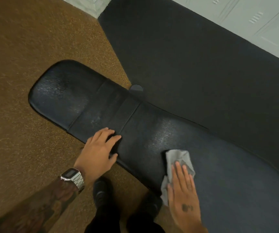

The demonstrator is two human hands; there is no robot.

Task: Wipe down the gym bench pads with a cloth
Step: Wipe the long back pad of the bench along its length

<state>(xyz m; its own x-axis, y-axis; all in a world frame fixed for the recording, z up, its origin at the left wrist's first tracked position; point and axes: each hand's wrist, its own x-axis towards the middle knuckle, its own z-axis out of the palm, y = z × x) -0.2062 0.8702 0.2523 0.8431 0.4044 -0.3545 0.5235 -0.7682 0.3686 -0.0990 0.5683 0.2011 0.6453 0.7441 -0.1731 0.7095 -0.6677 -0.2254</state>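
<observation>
While the right hand [183, 190] presses flat, fingers extended, on the grey cloth [177, 161] atop the black bench pad [135, 132], the left hand [98, 150] (watch-bearing wrist) rests open on the pad's near edge.

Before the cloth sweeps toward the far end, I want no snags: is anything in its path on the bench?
Only the left hand, resting on the near edge of the bench ahead of the cloth. The rest of the pad looks bare.
</observation>
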